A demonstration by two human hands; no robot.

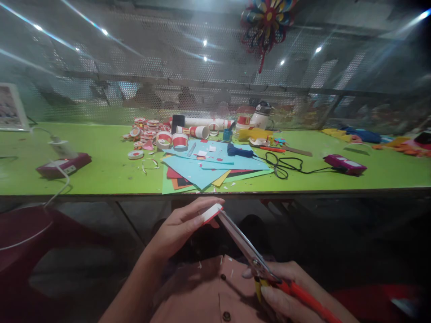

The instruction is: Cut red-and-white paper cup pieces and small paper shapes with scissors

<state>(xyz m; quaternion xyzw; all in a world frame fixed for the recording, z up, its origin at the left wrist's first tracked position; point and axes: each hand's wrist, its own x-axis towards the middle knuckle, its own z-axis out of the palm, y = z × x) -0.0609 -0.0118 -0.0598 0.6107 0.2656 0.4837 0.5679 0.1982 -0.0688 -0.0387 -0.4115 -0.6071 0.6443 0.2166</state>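
Observation:
My left hand point(183, 226) is closed on a small white paper piece with a red edge point(211, 214), above my lap and just in front of the table edge. In my right hand point(286, 287) is a pair of scissors point(247, 246) with red and yellow on the handles, pointing up and left. The blade tips meet the right end of the paper piece. Whether the blades are slightly parted there I cannot tell. White scraps lie on the pink shirt point(208, 291) below.
On the green table point(111, 170) lie light-blue paper sheets point(198, 170), a dark blue glue gun point(239, 151) and a heap of red-and-white paper rings point(148, 130). Purple power strips point(63, 165) sit at both sides. A kettle point(261, 117) stands behind.

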